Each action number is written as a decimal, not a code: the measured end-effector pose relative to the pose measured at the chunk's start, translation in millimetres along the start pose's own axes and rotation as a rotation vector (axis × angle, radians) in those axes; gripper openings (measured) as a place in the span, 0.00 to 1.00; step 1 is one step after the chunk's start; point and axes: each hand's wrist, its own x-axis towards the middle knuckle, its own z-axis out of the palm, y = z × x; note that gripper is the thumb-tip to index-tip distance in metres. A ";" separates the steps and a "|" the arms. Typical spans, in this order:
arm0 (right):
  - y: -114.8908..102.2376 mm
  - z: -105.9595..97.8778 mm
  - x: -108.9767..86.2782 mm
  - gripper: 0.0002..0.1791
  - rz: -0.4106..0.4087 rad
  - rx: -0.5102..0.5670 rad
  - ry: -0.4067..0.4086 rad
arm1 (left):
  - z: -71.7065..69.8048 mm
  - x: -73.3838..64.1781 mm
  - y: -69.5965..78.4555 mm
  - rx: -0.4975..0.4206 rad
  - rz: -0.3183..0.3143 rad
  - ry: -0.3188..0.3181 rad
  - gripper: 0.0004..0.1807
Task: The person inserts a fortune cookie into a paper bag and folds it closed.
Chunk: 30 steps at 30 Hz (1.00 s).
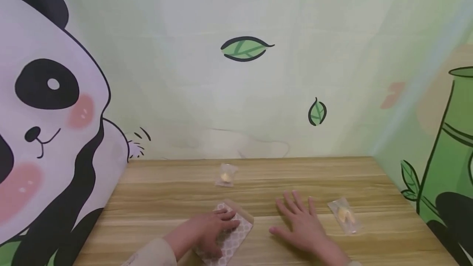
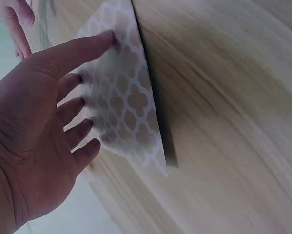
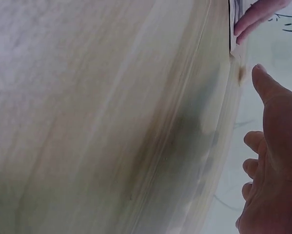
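Note:
My left hand (image 1: 212,233) lies over a flat paper packet (image 1: 236,237) with a white quatrefoil lattice and a plain tan strip along its far edge. In the left wrist view, the thumb touches the patterned face and the other fingertips rest at its side, spread and slightly bent. One long edge of the packet (image 2: 136,100) stands over a dark shadow on the wood. To the right, my right hand (image 1: 301,225) is spread palm down over the table, holding nothing. Beyond its fingers lies a clear-wrapped fortune cookie (image 1: 345,216).
A second wrapped fortune cookie (image 1: 225,177) lies near the back of the wooden table (image 1: 166,192). A printed cloth backdrop (image 1: 184,85) with a panda, leaves and bamboo rises behind the table's back edge and along both sides.

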 end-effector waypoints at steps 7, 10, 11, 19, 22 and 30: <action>-2.9 10.1 5.7 0.49 -0.064 0.002 0.025 | 4.9 -6.4 19.1 -0.041 -0.147 0.145 0.50; -2.8 11.5 8.9 0.48 -0.087 0.005 0.032 | 13.3 -3.6 36.1 -0.134 -0.289 0.266 0.52; -3.0 11.3 9.8 0.48 -0.095 0.010 0.032 | 17.4 -1.8 40.9 -0.168 -0.328 0.302 0.53; -5.5 1.9 16.0 0.46 -0.138 0.061 0.001 | 42.9 5.1 52.9 -0.134 -0.397 0.377 0.52; -5.8 -1.3 16.4 0.44 -0.174 0.104 -0.003 | 40.7 2.5 45.6 -0.111 -0.319 0.330 0.51; -13.5 1.6 18.5 0.40 -0.338 0.086 -0.038 | 34.2 1.6 17.1 -0.030 -0.066 0.260 0.47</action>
